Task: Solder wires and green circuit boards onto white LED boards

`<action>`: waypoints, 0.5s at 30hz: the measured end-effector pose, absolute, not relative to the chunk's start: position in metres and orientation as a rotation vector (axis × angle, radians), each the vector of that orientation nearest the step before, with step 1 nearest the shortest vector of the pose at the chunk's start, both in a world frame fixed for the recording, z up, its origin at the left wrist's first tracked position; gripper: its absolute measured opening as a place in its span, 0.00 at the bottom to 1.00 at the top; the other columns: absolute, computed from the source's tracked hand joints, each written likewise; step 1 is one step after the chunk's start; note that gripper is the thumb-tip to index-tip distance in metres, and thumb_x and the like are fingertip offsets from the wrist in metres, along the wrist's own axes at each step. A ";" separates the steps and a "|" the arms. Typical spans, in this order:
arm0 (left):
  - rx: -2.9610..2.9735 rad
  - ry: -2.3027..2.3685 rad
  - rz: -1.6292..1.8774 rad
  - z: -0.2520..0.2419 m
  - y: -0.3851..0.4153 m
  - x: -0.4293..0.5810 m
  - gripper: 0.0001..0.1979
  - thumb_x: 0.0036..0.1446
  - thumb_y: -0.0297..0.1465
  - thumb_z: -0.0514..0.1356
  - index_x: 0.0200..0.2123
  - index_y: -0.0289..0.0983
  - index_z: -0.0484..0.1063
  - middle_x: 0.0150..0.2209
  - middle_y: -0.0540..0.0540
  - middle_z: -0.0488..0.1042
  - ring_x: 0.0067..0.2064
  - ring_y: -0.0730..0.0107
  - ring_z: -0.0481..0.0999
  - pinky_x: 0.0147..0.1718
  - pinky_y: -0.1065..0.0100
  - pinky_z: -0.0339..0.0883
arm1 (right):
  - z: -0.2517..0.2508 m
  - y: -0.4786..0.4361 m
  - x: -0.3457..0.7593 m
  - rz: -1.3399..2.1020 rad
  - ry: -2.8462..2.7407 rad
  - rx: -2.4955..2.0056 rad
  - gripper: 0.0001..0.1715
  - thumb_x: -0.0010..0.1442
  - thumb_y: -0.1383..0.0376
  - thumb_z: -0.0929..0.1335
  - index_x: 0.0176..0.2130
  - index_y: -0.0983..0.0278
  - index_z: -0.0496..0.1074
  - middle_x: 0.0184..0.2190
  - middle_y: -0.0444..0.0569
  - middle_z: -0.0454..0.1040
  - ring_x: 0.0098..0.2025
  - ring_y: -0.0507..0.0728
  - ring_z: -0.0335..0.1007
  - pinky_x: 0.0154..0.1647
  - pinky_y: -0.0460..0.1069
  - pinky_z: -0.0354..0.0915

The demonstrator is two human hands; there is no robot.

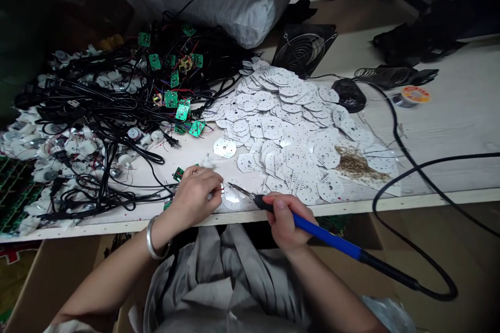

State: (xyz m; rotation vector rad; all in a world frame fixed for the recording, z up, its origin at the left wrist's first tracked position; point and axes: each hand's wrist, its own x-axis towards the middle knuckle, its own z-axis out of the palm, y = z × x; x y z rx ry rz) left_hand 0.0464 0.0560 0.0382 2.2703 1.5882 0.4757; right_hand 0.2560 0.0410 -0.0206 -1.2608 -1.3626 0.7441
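Note:
My right hand (289,218) grips a soldering iron (326,237) by its blue handle, near the dark collar. The iron's metal tip points left, over a white round-sided circuit board (233,195) at the bench's front edge. At that board's left side, my left hand (197,192) is closed, thumb and fingers pinched together. What it pinches is too small to make out; a bit of red shows by the fingertips. A green circuit board (178,174) lies partly hidden behind this hand, with black cables running in from the left. Another white board (224,148) lies alone farther back.
A big heap of white boards (281,125) covers the middle. Black cables with green boards (171,99) and small motors pile up at left. Brown crumbs (357,163), a solder spool (415,95) and a fan (307,49) stand right. The iron's cord (394,125) loops at right.

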 end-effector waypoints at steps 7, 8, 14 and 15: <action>2.283 1.621 0.433 0.038 0.055 0.048 0.05 0.52 0.24 0.57 0.26 0.38 0.70 0.35 0.49 0.80 0.40 0.67 0.77 0.47 0.59 0.59 | -0.016 0.041 0.254 0.721 -1.452 -1.126 0.15 0.61 0.60 0.64 0.28 0.60 0.75 0.23 0.44 0.76 0.25 0.55 0.74 0.23 0.48 0.69; 2.282 1.628 0.432 0.037 0.055 0.048 0.05 0.51 0.24 0.57 0.26 0.38 0.70 0.35 0.49 0.80 0.40 0.66 0.77 0.47 0.59 0.59 | -0.015 0.042 0.254 0.713 -1.462 -1.109 0.14 0.61 0.61 0.64 0.28 0.60 0.75 0.23 0.44 0.76 0.26 0.55 0.75 0.23 0.48 0.70; 2.281 1.643 0.426 0.036 0.055 0.048 0.05 0.51 0.24 0.57 0.26 0.37 0.70 0.34 0.49 0.79 0.40 0.66 0.76 0.47 0.59 0.59 | -0.004 0.047 0.253 0.646 -1.579 -0.983 0.11 0.61 0.66 0.64 0.31 0.60 0.74 0.23 0.42 0.76 0.25 0.54 0.75 0.28 0.49 0.71; 2.281 1.643 0.424 0.036 0.055 0.048 0.05 0.51 0.24 0.58 0.26 0.38 0.70 0.34 0.49 0.79 0.40 0.66 0.76 0.47 0.59 0.60 | -0.001 0.048 0.253 0.633 -1.602 -0.961 0.11 0.61 0.67 0.64 0.30 0.60 0.74 0.23 0.42 0.76 0.25 0.53 0.74 0.28 0.48 0.71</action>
